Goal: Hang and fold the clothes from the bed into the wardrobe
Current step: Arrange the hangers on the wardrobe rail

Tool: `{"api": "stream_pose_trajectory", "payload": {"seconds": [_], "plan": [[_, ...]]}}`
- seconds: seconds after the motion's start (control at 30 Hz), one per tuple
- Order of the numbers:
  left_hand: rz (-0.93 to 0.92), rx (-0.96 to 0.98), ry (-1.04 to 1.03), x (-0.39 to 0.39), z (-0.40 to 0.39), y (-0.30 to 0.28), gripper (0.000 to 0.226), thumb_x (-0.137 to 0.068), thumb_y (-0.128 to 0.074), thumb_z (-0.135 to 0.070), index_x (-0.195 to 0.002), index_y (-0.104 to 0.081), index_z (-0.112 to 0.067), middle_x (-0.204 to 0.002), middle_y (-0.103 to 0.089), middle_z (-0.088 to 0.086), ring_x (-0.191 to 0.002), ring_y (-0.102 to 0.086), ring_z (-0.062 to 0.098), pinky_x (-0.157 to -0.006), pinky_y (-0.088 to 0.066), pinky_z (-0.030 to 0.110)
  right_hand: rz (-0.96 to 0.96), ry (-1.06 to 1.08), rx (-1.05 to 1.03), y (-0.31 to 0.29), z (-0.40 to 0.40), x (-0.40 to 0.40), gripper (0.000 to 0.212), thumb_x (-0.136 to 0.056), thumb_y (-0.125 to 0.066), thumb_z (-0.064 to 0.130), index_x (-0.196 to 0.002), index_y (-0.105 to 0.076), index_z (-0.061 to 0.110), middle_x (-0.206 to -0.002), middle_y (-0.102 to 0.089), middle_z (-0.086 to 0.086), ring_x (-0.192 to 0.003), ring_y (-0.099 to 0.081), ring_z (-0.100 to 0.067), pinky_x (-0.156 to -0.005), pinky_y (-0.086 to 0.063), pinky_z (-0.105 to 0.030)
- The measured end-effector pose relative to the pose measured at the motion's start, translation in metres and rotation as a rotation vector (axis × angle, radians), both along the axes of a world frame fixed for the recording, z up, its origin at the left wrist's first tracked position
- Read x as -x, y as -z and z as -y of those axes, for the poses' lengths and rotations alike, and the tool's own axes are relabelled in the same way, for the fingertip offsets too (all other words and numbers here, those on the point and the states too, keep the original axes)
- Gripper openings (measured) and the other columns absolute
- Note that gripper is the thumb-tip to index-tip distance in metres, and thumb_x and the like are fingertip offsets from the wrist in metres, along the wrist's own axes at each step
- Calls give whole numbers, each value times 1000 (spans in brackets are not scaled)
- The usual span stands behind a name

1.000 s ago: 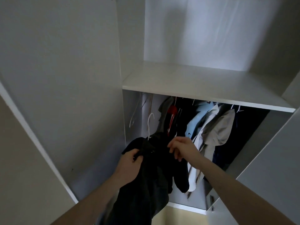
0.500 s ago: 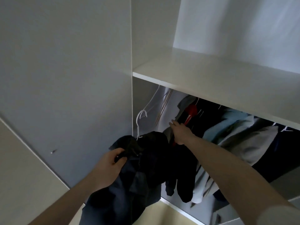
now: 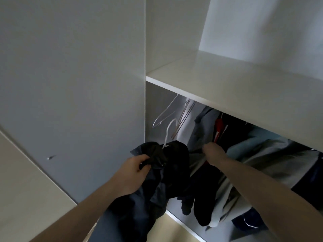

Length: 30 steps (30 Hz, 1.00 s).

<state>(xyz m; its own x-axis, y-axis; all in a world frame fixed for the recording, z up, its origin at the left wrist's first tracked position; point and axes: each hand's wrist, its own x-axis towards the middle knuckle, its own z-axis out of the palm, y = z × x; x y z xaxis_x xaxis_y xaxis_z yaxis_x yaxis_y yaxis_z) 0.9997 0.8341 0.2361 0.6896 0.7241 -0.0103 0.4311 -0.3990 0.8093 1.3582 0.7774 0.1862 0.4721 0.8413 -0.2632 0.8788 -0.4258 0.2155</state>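
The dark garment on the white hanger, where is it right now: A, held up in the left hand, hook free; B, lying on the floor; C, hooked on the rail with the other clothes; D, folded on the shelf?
A: the left hand grips the dark garment and the white hanger hook points up, free of any rail.

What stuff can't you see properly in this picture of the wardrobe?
- The rail: hidden behind the shelf in the head view.
- The right hand fingers: blurred and turned away among the hanging clothes.
- The dark garment in the left hand: its bottom is cut off by the frame's lower edge, and too dark to tell its type.
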Motion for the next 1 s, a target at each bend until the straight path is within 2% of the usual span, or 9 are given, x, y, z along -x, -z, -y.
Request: {"api": "stream_pose_trajectory", "payload": {"seconds": [0.2, 0.33, 0.43, 0.6, 0.67, 0.7, 0.8, 0.87, 1.0], "plan": [[-16, -24, -19, -82, -2, 18, 14, -101, -55, -17, -101, -69, -20, -81, -69, -1, -75, -67, 18, -69, -51, 32, -111, 94, -84, -1, 16, -16, 24, -94, -54, -1, -108, -74, 1, -116, -70, -18, -108, -69, -33, -89, -56, -35], [-25, -61, -90, -127, -19, 24, 15, -99, -55, -16, -101, -70, -14, -76, -63, -2, -78, -66, 25, -68, -47, 31, -154, 170, -139, -5, 16, -23, 25, -92, -57, -1, -109, -75, 2, -115, -71, -19, -108, -70, -34, -88, -55, -36], [-15, -48, -99, -151, -34, 29, 16, -99, -54, -15, -103, -70, -12, -82, -68, 3, -84, -68, 30, -72, -48, 30, -177, 186, -157, -5, 18, -26, 25, -89, -59, -3, -107, -75, 2, -112, -71, -19, -106, -70, -34, -86, -57, -36], [44, -30, -8, -194, -50, 35, 18, -99, -55, -11, -107, -70, -5, -94, -73, 12, -89, -69, 31, -76, -52, 31, -223, 226, -159, -2, 19, -27, 9, -85, -65, -2, -86, -74, 0, -101, -74, -17, -96, -73, -30, -78, -57, -33], [56, 0, 27, -210, -56, 36, 20, -100, -53, -12, -110, -68, -5, -96, -72, 12, -90, -69, 29, -84, -57, 37, -229, 236, -176, 0, 17, -27, 25, -87, -64, -3, -64, -58, 6, -100, -74, -18, -95, -72, -31, -77, -55, -33], [58, 11, 40, -218, -60, 36, 21, -100, -52, -12, -112, -68, -5, -98, -72, 12, -92, -68, 28, -86, -57, 38, -235, 245, -180, 2, 17, -28, 31, -88, -63, -2, -61, -53, 8, -99, -74, -18, -94, -72, -31, -76, -54, -34], [82, 9, 38, -238, -70, 36, 23, -101, -51, -12, -115, -67, -5, -104, -71, 13, -98, -67, 29, -90, -56, 40, -224, 280, -203, 5, 15, -27, 13, -87, -64, -1, -74, -66, 2, -96, -74, -18, -90, -72, -31, -74, -53, -33], [89, -3, 32, -250, -79, 38, 24, -101, -50, -12, -116, -67, -5, -107, -71, 14, -98, -66, 29, -90, -56, 39, -229, 301, -213, 7, 13, -25, 8, -86, -65, 0, -80, -70, 1, -94, -74, -18, -90, -73, -32, -73, -53, -33], [122, -27, 33, -269, -95, 39, 24, -102, -49, -11, -116, -67, -6, -97, -67, 6, -82, -60, 16, -69, -46, 26, -217, 322, -225, 9, 8, -22, 13, -86, -69, 5, -96, -76, 2, -100, -74, -16, -97, -72, -33, -80, -59, -37]]}}
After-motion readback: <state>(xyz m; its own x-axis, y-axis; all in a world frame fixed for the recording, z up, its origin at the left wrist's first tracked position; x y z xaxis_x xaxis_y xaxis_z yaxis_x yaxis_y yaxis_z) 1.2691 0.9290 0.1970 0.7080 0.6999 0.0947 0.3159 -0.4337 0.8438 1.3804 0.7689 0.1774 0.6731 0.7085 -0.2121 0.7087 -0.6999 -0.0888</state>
